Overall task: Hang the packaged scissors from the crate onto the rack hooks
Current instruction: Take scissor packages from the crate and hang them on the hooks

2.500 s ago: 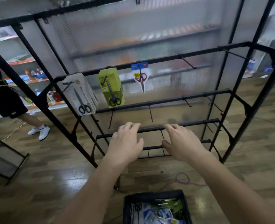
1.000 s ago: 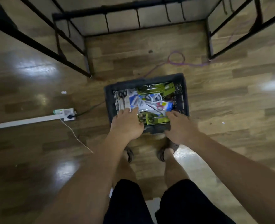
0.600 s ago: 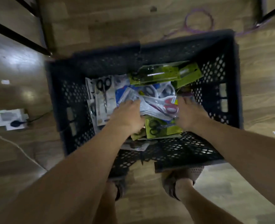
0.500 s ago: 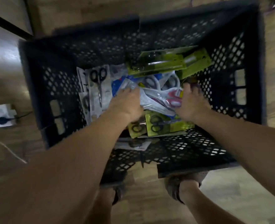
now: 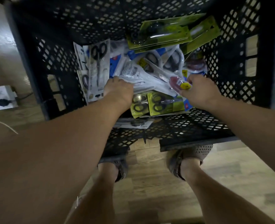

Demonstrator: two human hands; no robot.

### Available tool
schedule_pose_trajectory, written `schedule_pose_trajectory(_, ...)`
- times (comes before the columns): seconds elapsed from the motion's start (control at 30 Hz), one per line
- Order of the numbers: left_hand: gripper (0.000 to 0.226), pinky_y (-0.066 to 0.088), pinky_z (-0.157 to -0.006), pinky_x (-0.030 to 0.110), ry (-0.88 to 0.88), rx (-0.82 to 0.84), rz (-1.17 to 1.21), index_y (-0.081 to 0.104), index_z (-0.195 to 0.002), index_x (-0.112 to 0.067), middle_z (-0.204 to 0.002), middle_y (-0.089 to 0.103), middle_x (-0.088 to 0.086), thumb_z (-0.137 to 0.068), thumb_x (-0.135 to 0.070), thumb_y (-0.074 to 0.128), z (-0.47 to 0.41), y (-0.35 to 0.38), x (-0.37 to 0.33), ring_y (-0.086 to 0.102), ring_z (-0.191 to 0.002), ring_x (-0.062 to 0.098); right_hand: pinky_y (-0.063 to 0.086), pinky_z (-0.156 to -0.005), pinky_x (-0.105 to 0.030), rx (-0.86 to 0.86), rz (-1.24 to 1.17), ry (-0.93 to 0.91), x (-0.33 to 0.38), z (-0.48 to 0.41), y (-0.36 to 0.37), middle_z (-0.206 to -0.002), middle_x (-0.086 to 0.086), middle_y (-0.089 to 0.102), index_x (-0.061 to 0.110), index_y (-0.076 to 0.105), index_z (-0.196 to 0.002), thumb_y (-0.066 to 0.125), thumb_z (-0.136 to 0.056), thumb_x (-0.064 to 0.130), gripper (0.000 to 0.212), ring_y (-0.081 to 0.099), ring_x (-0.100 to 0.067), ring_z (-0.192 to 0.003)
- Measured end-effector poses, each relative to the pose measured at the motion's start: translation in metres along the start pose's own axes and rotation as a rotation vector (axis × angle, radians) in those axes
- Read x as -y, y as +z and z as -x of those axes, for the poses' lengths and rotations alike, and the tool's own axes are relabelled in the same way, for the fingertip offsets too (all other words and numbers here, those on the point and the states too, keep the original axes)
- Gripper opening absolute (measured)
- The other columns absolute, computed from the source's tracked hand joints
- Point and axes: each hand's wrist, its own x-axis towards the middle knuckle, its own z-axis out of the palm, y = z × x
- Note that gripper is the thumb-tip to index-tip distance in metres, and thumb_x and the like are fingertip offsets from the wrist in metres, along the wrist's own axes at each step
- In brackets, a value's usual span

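While the white pack of scissors [image 5: 148, 83] is lying crosswise on the heap [image 5: 164, 103] inside the black crate [image 5: 235, 65], its length running left to right and red handles pointing right, the left hand [image 5: 119, 92] is gripping its left end and the right hand [image 5: 198, 91] is pinching the handle end.

We see both arms bare, from the left grip [image 5: 119, 92] and the right grip [image 5: 199, 92] back to the frame's edge. The lower legs are bare too. On the feet are grey-brown sandals: the left sandal [image 5: 121, 168] strapped, the right sandal [image 5: 196, 151] with a perforated mesh upper.
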Motion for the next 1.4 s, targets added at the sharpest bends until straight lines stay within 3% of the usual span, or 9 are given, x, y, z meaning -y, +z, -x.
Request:
schedule_pose_trajectory(0.2, 0.078, 0.014, -0.126, 0.046, -0.061, 0.043, -0.1, 0.017, -0.158, -0.008, -0.164, 0.018, 0.024, -0.094, -0.018, 0.06, 0.009, 0.01, -0.008, 0.015, -0.153, 0.041, 0.033, -0.051, -0.027, 0.171, -0.332, -0.009, 0.011, 0.033, 0.011, -0.081, -0.004, 0.059, 0.012, 0.056, -0.093, 0.074, -0.091, 0.028, 0.024, 0.052, -0.015, -0.063)
schedule_pose_trajectory(0.47, 0.037, 0.028, -0.113, 0.038, 0.048, -0.071, -0.17, 0.054, -0.132, -0.016, -0.13, 0.064, 0.013, -0.097, -0.029, 0.058, 0.024, 0.018, 0.001, 0.056, -0.124, 0.026, 0.047, -0.062, -0.03, 0.121, -0.665, -0.029, 0.027, 0.065, 0.012, -0.077, 0.0, 0.069, 0.016, 0.068, -0.085, 0.075, -0.092, 0.026, 0.014, 0.063, -0.016, -0.069)
schedule_pose_trajectory(0.63, 0.035, 0.04, -0.065, 0.032, -0.034, -0.132, 0.637, 0.05, -0.136, -0.015, -0.114, 0.064, 0.013, -0.101, -0.018, 0.053, 0.069, -0.025, 0.005, 0.06, -0.081, 0.029, 0.046, -0.054, -0.024, 0.135, -0.782, 0.054, 0.035, 0.109, -0.028, -0.072, 0.002, 0.066, 0.006, 0.071, -0.09, 0.076, -0.089, 0.022, 0.016, 0.06, -0.009, -0.061)
schedule_pose_trajectory(0.77, 0.074, 0.046, -0.048, 0.021, -0.046, -0.184, 1.377, 0.029, -0.157, -0.038, -0.154, 0.046, 0.003, -0.099, -0.003, 0.059, 0.147, -0.102, 0.008, 0.06, -0.07, 0.007, 0.062, -0.054, -0.034, 0.018, -0.905, 0.189, 0.046, 0.178, -0.1, -0.096, 0.0, 0.068, 0.019, 0.059, -0.117, 0.07, -0.092, 0.011, 0.029, 0.072, -0.015, -0.077)
schedule_pose_trajectory(0.93, 0.031, 0.058, -0.059, 0.033, -0.156, -0.128, 1.869, 0.073, -0.123, -0.023, -0.097, 0.071, 0.005, -0.103, -0.01, 0.053, 0.289, -0.229, 0.017, 0.068, -0.074, 0.016, 0.052, -0.045, -0.018, -0.115, -1.039, 0.196, 0.069, 0.299, -0.235, -0.105, -0.01, 0.067, 0.023, 0.059, -0.119, 0.057, -0.097, -0.001, 0.032, 0.064, 0.003, -0.052)
schedule_pose_trajectory(1.1, 0.043, 0.052, -0.099, 0.037, 0.146, -0.082, 2.192, 0.066, -0.131, -0.017, -0.124, 0.073, -0.001, -0.102, -0.004, 0.036, 0.443, -0.35, 0.048, 0.063, -0.127, 0.015, 0.054, -0.066, -0.021, 0.03, -1.321, -0.005, 0.097, 0.441, -0.374, -0.115, -0.01, 0.073, 0.014, 0.057, -0.12, 0.07, -0.087, -0.006, 0.041, 0.073, -0.02, -0.087)
schedule_pose_trajectory(1.2, 0.018, 0.056, -0.083, 0.035, 0.181, -0.295, 1.994, 0.075, -0.111, -0.011, -0.112, 0.079, 0.004, -0.103, -0.014, 0.059, 0.528, -0.408, 0.056, 0.074, -0.105, 0.016, 0.052, -0.053, -0.017, 0.015, -1.202, -0.082, 0.116, 0.518, -0.445, -0.097, -0.009, 0.077, 0.001, 0.06, -0.117, 0.059, -0.097, -0.006, 0.021, 0.075, -0.015, -0.068)
schedule_pose_trajectory(1.3, 0.04, 0.041, -0.048, 0.026, 0.203, -0.458, 1.878, 0.069, -0.07, -0.006, -0.064, 0.071, 0.012, -0.102, -0.029, 0.063, 0.601, -0.46, 0.061, 0.063, -0.048, 0.021, 0.04, -0.042, -0.021, -0.248, -0.695, -0.117, 0.132, 0.579, -0.506, -0.052, -0.007, 0.059, 0.007, 0.07, -0.093, 0.056, -0.104, 0.03, 0.03, 0.06, -0.017, -0.044)
schedule_pose_trajectory(1.4, 0.053, 0.036, -0.054, 0.026, 0.309, -0.575, 1.718, 0.064, -0.052, -0.011, -0.054, 0.056, 0.005, -0.091, -0.046, 0.074, 0.656, -0.502, 0.07, 0.048, -0.048, 0.016, 0.044, -0.056, -0.036, -0.611, -0.066, -0.1, 0.138, 0.643, -0.568, -0.061, -0.006, 0.05, 0.015, 0.06, -0.077, 0.048, -0.098, 0.056, 0.047, 0.062, -0.032, -0.069)
